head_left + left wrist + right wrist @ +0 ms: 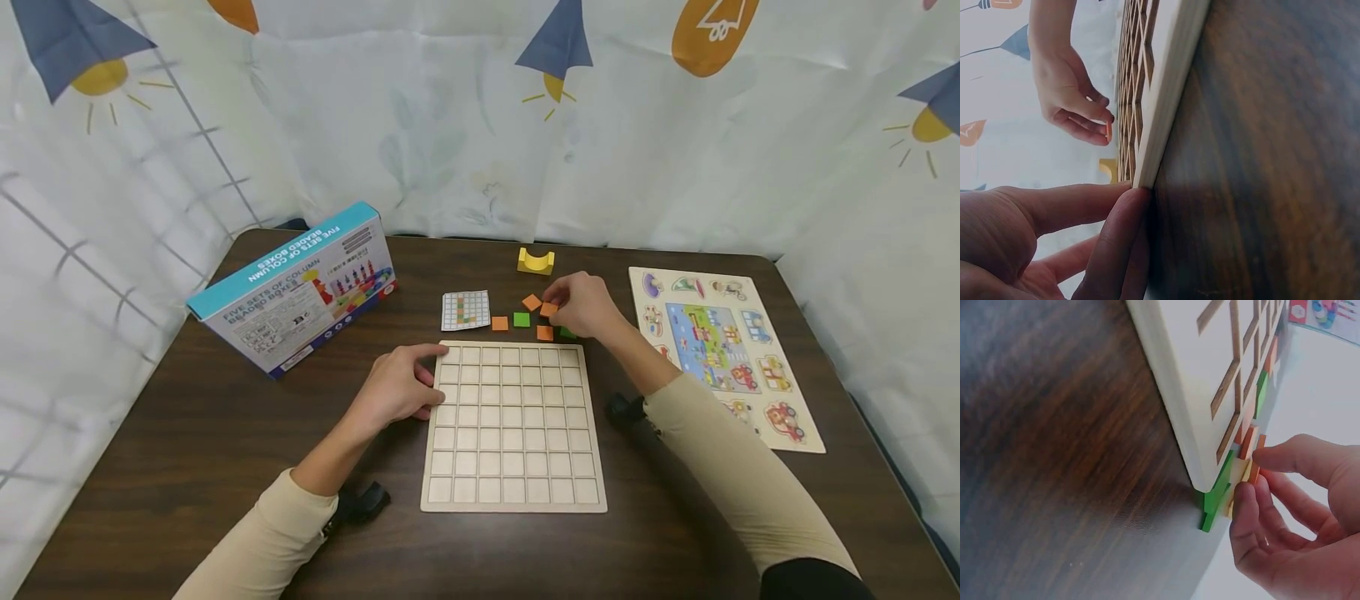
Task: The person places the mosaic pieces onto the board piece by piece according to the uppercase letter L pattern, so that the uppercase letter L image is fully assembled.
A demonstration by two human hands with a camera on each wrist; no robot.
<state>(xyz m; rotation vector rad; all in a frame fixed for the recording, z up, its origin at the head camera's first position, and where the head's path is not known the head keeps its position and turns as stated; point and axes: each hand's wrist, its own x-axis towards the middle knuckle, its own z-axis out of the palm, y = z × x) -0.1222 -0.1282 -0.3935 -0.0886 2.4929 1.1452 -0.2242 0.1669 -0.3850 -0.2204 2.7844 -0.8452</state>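
Observation:
A pale wooden grid board (pixel 513 508) lies flat in the middle of the table. My left hand (pixel 397 385) grips its left edge near the far corner; in the left wrist view, the thumb and a finger (pixel 1125 228) meet at the rim. Beyond the far right corner, my right hand (pixel 581 306) pinches an orange square tile (pixel 549 309) between thumb and fingertips. Other orange tiles (pixel 499 323) and green tiles (pixel 521 319) lie along the board's far edge. In the right wrist view, two green tiles (pixel 1217 487) overlap beside the board's corner.
A small pattern card (pixel 465 311) lies beyond the board, left of the tiles. A yellow curved block (pixel 536 262) stands farther back. A blue and white box (pixel 300 292) stands at the left; a picture puzzle board (pixel 787 367) lies at the right, partly under my right forearm.

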